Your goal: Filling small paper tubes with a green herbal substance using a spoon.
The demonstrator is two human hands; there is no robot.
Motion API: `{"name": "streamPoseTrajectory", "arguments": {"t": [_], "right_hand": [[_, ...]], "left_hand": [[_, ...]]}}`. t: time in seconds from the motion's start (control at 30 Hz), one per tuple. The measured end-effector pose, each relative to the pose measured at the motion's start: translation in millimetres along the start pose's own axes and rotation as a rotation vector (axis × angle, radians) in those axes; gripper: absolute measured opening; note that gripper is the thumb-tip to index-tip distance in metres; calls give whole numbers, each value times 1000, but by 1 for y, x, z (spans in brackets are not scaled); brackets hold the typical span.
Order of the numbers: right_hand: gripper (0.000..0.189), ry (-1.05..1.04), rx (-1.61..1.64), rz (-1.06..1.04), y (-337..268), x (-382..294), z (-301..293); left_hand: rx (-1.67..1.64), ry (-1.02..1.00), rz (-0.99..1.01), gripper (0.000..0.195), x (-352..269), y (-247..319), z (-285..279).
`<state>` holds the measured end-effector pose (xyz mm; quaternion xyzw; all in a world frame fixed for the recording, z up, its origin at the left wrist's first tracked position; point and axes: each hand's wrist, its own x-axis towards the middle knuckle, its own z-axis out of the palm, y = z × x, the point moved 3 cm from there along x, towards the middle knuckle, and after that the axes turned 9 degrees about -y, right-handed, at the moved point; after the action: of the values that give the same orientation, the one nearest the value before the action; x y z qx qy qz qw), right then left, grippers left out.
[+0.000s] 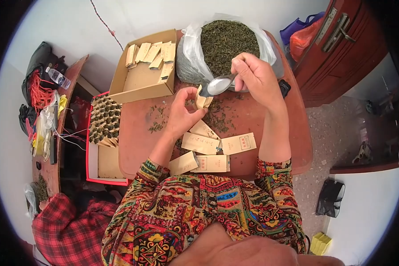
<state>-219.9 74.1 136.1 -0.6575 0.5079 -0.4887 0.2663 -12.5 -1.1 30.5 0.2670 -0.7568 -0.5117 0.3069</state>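
Observation:
My left hand [183,113] pinches a small kraft-paper packet [203,100], its open dark-lined mouth facing up. In my right hand [257,74] is a metal spoon [220,85], its shiny bowl held at the packet's mouth; no leaves show on it. Behind the spoon stands a clear plastic bag [192,50] full of dried dark green leaves [229,41], which look like tea. Below my hands, several flat paper packets [201,143] overlap on the reddish table [143,146]. Loose leaves [221,116] are scattered around and under my left hand.
A cardboard box [141,79] at the table's back left holds several packets [153,53]. Left of the table, a red-edged box [108,163] holds rows of filled open packets [104,121]. A red plaid garment [69,229] is at lower left. A brown door [345,56] stands at right.

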Motion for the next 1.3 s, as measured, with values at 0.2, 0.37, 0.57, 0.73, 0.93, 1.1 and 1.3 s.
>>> {"name": "streamPoseTrajectory", "arguments": {"t": [0.2,0.37,0.57,0.73,0.93,1.1,1.3], "right_hand": [[32,-48,70,5,7,5,10],[33,-48,114,22,13,9,10],[30,97,197,41,29,5,-16],[28,318,-113,121,62,10,-34],[31,136,-514,360,129,40,-3],[27,220,-94,462,133,51,14],[24,321,271,492,137,42,-5]], "left_hand": [[24,-17,-25,52,0,7,7],[-83,-23,-41,52,2,3,12],[-71,-13,-35,50,6,-11,3],[15,18,-3,49,2,-21,-11],[-105,11,-32,46,5,-24,-11],[-85,36,18,46,13,-21,-14],[25,10,16,49,17,-25,-16]]}}
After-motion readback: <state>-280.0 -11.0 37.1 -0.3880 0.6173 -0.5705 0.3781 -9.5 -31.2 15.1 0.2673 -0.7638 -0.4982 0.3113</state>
